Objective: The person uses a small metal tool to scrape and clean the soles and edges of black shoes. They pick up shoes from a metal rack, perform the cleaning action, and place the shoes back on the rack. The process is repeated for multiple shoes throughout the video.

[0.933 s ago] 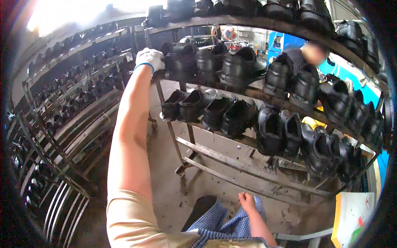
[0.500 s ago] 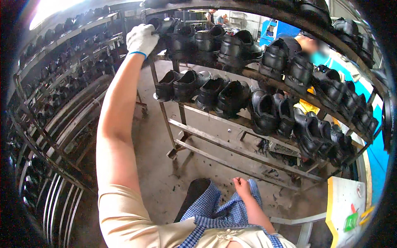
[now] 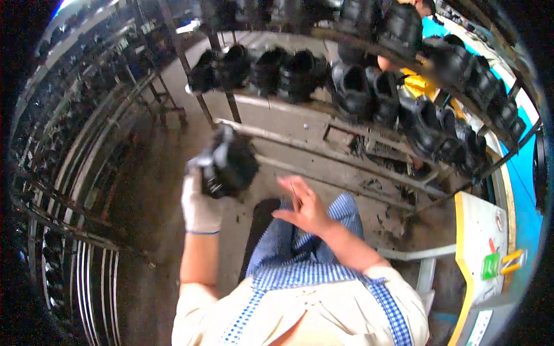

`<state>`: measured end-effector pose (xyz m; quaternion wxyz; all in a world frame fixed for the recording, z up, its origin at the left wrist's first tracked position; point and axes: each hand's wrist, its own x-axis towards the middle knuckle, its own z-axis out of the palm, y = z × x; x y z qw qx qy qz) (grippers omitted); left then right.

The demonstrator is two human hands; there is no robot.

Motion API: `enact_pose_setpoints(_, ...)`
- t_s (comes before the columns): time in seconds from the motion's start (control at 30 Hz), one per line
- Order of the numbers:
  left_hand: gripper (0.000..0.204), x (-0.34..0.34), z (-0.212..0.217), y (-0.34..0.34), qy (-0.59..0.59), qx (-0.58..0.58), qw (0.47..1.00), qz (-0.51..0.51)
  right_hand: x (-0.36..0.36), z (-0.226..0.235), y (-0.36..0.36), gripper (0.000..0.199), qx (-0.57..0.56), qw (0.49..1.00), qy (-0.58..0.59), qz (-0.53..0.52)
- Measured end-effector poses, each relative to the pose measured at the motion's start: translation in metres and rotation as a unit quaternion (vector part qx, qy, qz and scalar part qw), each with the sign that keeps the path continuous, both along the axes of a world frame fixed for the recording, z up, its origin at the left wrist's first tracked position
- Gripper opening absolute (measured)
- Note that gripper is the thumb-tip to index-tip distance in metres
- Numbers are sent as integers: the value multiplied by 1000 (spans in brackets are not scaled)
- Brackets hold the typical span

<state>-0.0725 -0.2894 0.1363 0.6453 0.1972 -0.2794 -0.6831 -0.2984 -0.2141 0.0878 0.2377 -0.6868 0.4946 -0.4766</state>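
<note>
In a white knit glove, my left hand [image 3: 199, 202] grips a black shoe [image 3: 234, 164] in front of the rack, above the floor. Motion smears the shoe, so I cannot tell whether a second one is with it. My right hand [image 3: 306, 207] is bare and empty, its fingers apart, over my lap to the right of the shoe. Ahead, several black shoes [image 3: 352, 89] stand side by side on the middle shelf of a metal rack [image 3: 323, 154]. More black shoes [image 3: 401, 29] line the shelf above.
Another rack [image 3: 98, 150] full of dark shoes runs along the left side. At the lower right stands a white panel with a yellow edge [image 3: 479, 225], holding a green item [image 3: 490, 266]. A yellow thing [image 3: 420, 86] shows behind the rack. Another person [image 3: 424, 7] is partly visible at the top right.
My left hand has come down from the rack's upper shelf, bringing a black shoe toward me. My right hand has risen from my lap and opened. The view has tilted downward.
</note>
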Motion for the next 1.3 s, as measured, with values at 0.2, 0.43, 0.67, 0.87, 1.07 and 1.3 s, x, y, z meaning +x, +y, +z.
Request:
enact_pose_setpoints(0.2,36,-96,-34,49,134,162,947,-241,-31,4,1,62,-176,978,-18,-108)
enact_pose_setpoints(0.43,34,-114,-40,70,-7,76,945,-318,-66,26,37,59,-101,985,25,-135)
enact_pose_setpoints(0.67,38,-122,-49,87,-101,-9,959,-265,-64,43,36,58,-111,979,98,-138)
enact_pose_setpoints(0.87,33,-128,-33,96,-141,-8,958,-248,-63,37,38,50,-75,979,86,-167)
enact_pose_setpoints(1.07,29,-139,-41,93,-177,-15,960,-218,-67,24,36,45,-42,981,54,-183)
enact_pose_setpoints(1.3,32,-136,-48,91,-266,-44,933,-239,-69,17,34,39,-41,976,73,-203)
